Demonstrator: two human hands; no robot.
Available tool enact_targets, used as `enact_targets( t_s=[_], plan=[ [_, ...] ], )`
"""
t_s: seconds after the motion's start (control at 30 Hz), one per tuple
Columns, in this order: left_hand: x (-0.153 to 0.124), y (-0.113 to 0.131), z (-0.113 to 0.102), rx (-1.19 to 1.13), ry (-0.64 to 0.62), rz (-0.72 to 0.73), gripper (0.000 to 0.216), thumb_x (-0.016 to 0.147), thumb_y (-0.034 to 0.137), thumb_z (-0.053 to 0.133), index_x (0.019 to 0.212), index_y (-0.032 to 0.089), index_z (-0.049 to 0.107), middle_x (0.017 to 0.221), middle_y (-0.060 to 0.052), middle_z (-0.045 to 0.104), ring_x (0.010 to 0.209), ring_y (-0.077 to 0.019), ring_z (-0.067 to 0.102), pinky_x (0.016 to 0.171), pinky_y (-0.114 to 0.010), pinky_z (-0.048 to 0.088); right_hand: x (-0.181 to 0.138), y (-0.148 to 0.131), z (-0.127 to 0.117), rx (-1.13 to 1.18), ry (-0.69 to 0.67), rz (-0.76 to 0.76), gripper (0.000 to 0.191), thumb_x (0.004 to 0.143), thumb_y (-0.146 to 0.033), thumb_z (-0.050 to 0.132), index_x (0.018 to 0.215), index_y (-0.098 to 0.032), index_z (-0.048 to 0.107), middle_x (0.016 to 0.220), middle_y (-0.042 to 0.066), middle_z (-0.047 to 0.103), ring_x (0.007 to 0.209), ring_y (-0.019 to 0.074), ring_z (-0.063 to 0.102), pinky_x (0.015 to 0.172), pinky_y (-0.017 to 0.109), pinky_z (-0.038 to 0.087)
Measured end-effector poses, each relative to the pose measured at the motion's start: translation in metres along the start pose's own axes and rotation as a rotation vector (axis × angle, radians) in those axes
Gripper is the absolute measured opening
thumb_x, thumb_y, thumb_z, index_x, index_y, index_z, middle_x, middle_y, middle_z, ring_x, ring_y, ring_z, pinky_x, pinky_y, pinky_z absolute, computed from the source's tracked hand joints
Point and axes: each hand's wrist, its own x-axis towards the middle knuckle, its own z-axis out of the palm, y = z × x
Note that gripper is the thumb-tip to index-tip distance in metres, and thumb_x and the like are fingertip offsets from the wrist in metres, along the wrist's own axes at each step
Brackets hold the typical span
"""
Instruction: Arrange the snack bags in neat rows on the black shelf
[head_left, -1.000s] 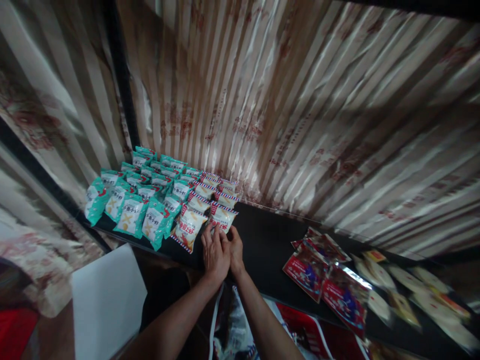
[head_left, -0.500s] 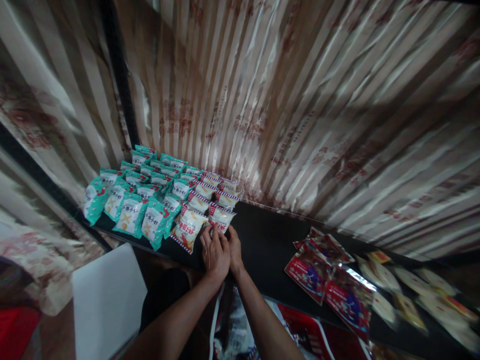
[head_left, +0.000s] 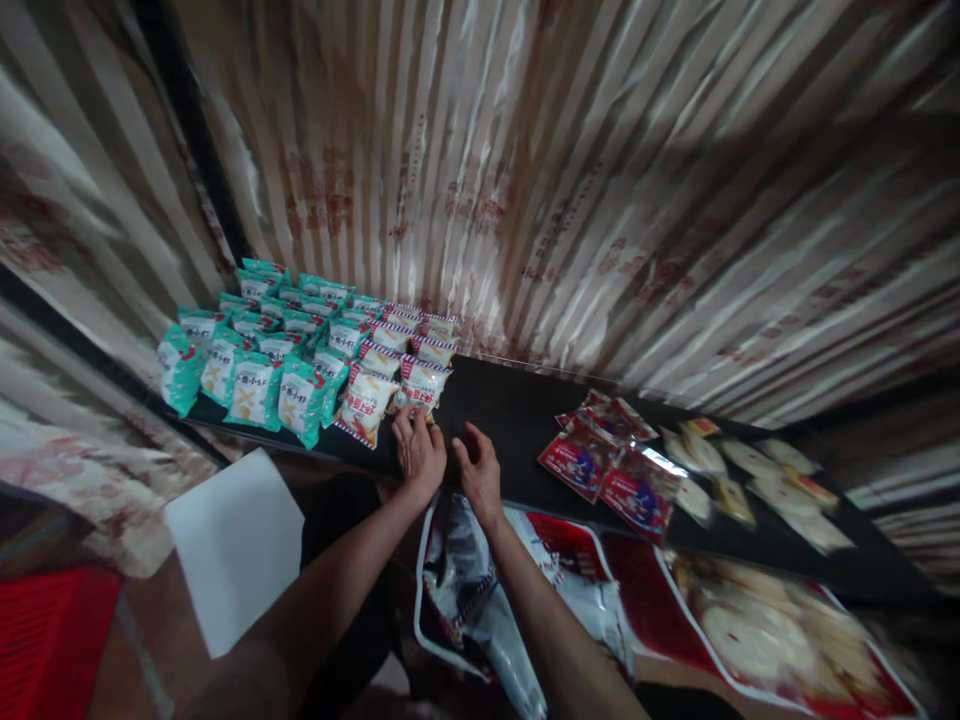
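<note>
My left hand (head_left: 420, 452) touches the lower edge of a white snack bag (head_left: 422, 384) with a striped red-and-blue top edge, its fingers apart. To the right, my right hand (head_left: 478, 464) hovers over the black shelf (head_left: 510, 410), open and holding nothing. A matching white snack bag (head_left: 365, 403) leans just left of the first, with more of the same kind in rows behind. Left of these stand several teal snack bags (head_left: 255, 390) in rows.
Several red packets (head_left: 634, 487) lie on the shelf, with pale flat packs (head_left: 780, 490) farther right. Below are a basket of silvery bags (head_left: 465, 590) and a red-lined basket of pale packs (head_left: 765, 630). A white panel (head_left: 236, 550) and a red crate (head_left: 56, 640) stand lower left.
My right hand has drawn away from the white snack bag to the right and opened. My left hand stays by the bag. The view has shifted, showing more of the baskets below.
</note>
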Motion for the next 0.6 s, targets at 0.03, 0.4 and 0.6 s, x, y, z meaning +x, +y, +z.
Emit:
enact_targets(
  t_s=[0.03,0.4,0.6],
  plan=[
    [-0.003,0.0,-0.001,-0.002,-0.007,0.027,0.033,0.083,0.015,0.044,0.114,0.015,0.053,0.125,-0.015,0.044,0.118,-0.0272,0.041,0.099,-0.047,0.038,-0.008,0.001,-0.01,-0.015,0.021,0.0,0.047,0.078,-0.045,0.055,0.114,-0.015,0.059,0.111,0.012,0.061,0.097,0.0206,0.058,0.088,0.036,0.046],
    [-0.108,0.024,0.006,-0.17,-0.658,0.286,0.034,0.077,0.005,0.04,0.099,0.02,0.06,0.104,-0.005,0.061,0.104,-0.0173,0.054,0.096,-0.033,0.043,-0.096,0.056,-0.126,-0.442,0.263,0.064,0.048,0.082,-0.048,0.041,0.105,-0.012,0.062,0.104,0.017,0.063,0.098,0.0275,0.056,0.091,0.045,0.041],
    [-0.168,0.024,0.033,-0.103,-0.854,-0.012,0.042,0.071,0.004,0.049,0.112,0.013,0.057,0.118,-0.014,0.058,0.116,-0.024,0.052,0.103,-0.036,0.038,-0.115,0.091,-0.149,-0.584,0.125,0.223,0.048,0.073,-0.052,0.046,0.096,-0.015,0.066,0.087,0.016,0.067,0.085,0.0299,0.06,0.083,0.045,0.043]
  ],
)
